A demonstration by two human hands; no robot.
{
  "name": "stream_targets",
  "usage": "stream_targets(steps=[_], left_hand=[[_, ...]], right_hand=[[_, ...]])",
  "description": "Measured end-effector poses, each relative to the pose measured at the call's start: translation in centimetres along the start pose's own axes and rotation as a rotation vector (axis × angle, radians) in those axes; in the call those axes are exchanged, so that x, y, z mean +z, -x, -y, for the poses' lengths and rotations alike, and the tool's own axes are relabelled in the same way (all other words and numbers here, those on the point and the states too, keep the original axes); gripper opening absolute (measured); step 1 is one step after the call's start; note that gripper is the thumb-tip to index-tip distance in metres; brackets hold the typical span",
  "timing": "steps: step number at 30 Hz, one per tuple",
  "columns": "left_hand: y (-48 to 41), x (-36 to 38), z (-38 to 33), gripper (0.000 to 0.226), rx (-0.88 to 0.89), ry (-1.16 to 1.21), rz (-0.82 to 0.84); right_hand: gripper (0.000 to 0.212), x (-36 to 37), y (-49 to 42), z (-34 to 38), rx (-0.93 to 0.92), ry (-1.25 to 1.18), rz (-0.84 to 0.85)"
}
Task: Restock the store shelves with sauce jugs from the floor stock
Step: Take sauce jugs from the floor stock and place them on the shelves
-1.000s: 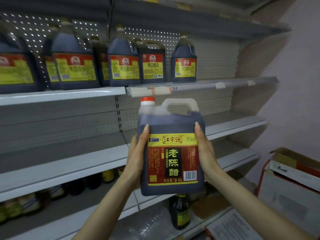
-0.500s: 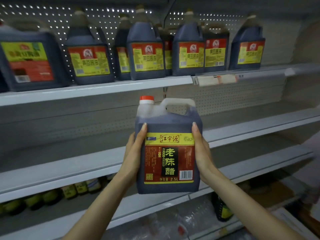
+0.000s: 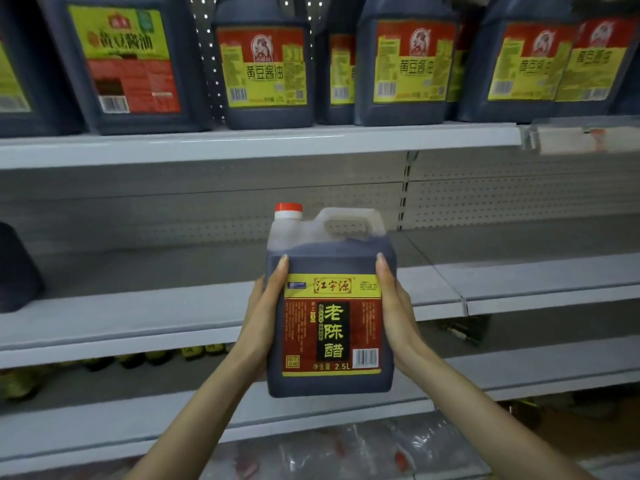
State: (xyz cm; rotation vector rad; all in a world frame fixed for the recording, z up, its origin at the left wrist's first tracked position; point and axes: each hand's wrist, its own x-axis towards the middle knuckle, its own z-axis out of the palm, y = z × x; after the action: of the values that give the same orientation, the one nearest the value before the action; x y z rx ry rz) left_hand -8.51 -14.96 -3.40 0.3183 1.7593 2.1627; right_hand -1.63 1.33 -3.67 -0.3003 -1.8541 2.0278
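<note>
Head view: the sauce jug (image 3: 330, 306) is upright in mid-air in front of the front edge of the middle shelf (image 3: 138, 317), not resting on it. It is full of dark liquid, with a red cap (image 3: 288, 208) at its top left, a clear moulded handle (image 3: 349, 223) beside the cap, and a red and yellow label marked 2.5L facing the camera. The left hand (image 3: 265, 317) clasps its left side and the right hand (image 3: 394, 317) its right side, thumbs lying up the front corners and fingers wrapped behind. At the left end of the middle shelf, a dark rounded shape (image 3: 17, 268) is cut off by the frame. The upper shelf (image 3: 242, 143) carries a row of soy sauce jugs (image 3: 265, 74) along its front edge. Below the middle shelf, small bottles (image 3: 156, 355) stand far back in shadow.
</note>
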Motion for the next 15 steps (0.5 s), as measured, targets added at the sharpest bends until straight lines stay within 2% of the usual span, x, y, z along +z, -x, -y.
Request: stream_targets(steps=[4, 8, 15], left_hand=[[-3.4, -1.8, 0.3, 0.087, -0.001, -0.041, -0.079], [-6.4, -3.7, 0.2, 0.096, -0.016, -0.031, -0.138], [-8.1, -7.5, -0.2, 0.098, -0.003, -0.024, -0.188]], right_hand=[[0.074, 1.8, -4.3, -1.3, 0.037, 0.019, 0.048], [0.076, 3.7, -8.3, -2.5, 0.056, 0.024, 0.088], [0.076, 7.8, -11.3, -3.9, 0.096, 0.009, 0.176]])
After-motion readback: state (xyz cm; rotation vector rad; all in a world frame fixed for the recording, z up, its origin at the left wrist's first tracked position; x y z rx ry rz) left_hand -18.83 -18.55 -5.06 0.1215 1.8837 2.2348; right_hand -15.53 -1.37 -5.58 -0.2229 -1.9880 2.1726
